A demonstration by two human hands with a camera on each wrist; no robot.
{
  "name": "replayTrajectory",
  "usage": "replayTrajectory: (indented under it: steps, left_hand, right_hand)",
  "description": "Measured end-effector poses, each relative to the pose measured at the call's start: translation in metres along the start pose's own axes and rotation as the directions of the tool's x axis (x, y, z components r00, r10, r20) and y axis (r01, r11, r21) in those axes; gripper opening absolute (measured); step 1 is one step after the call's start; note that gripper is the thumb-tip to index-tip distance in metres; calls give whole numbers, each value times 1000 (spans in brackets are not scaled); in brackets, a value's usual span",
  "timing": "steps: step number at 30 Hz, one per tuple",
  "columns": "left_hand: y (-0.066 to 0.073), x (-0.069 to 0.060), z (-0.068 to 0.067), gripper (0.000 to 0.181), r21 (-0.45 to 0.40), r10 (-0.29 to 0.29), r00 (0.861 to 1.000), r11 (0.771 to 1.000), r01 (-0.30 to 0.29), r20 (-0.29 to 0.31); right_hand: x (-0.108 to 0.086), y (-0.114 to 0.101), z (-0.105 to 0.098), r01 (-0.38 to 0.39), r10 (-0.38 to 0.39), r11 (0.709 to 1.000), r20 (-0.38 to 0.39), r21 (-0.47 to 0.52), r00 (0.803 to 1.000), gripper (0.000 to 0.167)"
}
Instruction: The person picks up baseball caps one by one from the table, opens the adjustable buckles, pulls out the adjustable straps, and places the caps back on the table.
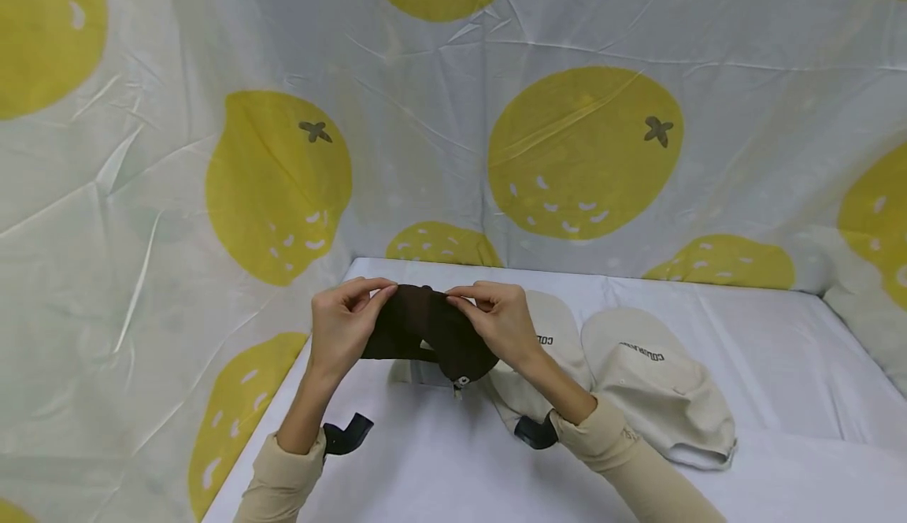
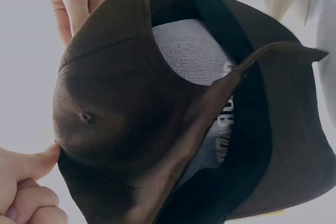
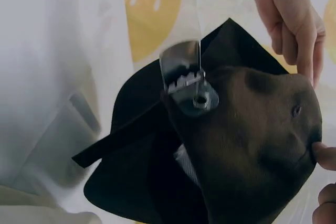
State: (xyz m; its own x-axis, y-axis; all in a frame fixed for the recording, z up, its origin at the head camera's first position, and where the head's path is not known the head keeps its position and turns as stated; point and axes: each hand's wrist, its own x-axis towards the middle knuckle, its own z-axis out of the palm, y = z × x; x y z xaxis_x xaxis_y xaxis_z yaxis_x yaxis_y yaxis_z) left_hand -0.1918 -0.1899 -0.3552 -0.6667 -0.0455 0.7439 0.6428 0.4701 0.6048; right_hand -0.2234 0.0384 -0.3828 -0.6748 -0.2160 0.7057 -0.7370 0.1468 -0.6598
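Note:
A dark brown baseball cap point(image 1: 464, 342) hangs in the air over the white table, its crown raised toward the back. My left hand point(image 1: 340, 322) pinches one side of the crown between thumb and fingers; my right hand point(image 1: 501, 322) pinches the other side. In the right wrist view, the metal buckle point(image 3: 185, 77) at the cap's back is flipped up, and the loose strap point(image 3: 118, 136) sticks out free. Through the back opening in the left wrist view, a light mesh lining point(image 2: 189, 51) shows, with reversed pale stitching beside it. The brim point(image 2: 294, 129) points away from the crown.
Two beige caps with dark lettering, a nearer-middle cap point(image 1: 556, 334) and a right-hand cap point(image 1: 659, 385), lie side by side right of the brown cap. Behind the white table point(image 1: 765, 365) hangs a lemon-print curtain point(image 1: 425, 113). Black curved pieces point(image 1: 347, 434) sit at both wrists.

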Motion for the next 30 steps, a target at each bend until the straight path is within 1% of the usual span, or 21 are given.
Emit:
replayTrajectory:
  steps: [7,11,13,21,25,30]
  left_hand:
    - [-9,13,2,8,7,37,999,999,-37,7]
    - [-14,20,3,6,2,63,998,998,-63,10]
    - [-17,23,4,7,-2,67,998,998,-67,13]
    - [-29,36,7,7,26,96,995,995,-97,26]
    - [-34,42,9,5,28,99,994,995,-100,38]
    - [-43,41,11,6,36,83,994,996,-86,73]
  right_hand:
    - [15,8,0,38,-38,999,-17,-16,999,8]
    - [22,10,0,35,-35,999,-25,-8,999,8]
    - [25,12,1,29,-29,1000,-28,-2,999,8]
    - [37,21,2,58,-60,997,-43,-52,997,9]
    - [42,25,2,70,-73,996,-49,-62,996,10]
    - [41,33,3,37,-39,996,-32,-84,999,9]
